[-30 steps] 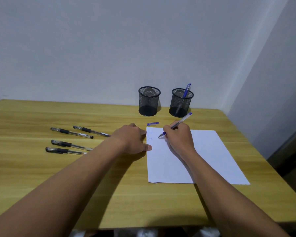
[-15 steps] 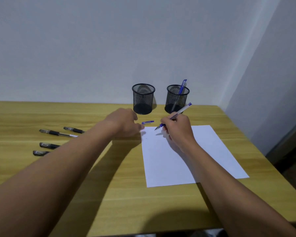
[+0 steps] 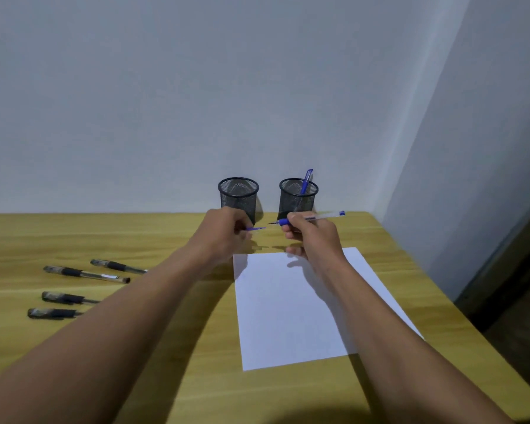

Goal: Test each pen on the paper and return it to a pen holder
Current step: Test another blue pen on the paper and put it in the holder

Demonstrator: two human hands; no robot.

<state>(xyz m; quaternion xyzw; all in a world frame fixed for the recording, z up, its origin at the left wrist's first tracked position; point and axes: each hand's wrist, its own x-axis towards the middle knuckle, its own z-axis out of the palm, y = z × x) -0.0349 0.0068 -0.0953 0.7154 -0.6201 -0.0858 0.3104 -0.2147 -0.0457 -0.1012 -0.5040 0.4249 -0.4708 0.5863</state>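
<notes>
Two hands meet above the far edge of the white paper sheet (image 3: 300,304): right hand (image 3: 311,237) pinching a blue-gripped clear ballpoint pen (image 3: 311,218) held level, tip pointing left; left hand (image 3: 224,232) gripping its small blue cap (image 3: 255,228), tip and cap just apart. Judged step: recapping after the test. Next calls for lining cap to tip, then dropping it into a black mesh holder (image 3: 298,198). Four black pens (image 3: 86,273) wait on the wooden table (image 3: 166,377).

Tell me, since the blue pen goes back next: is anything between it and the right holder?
Nothing visible. The right hand holds the blue pen just in front of the right holder, which has one pen inside but room left. The cap is in the left hand.
</notes>
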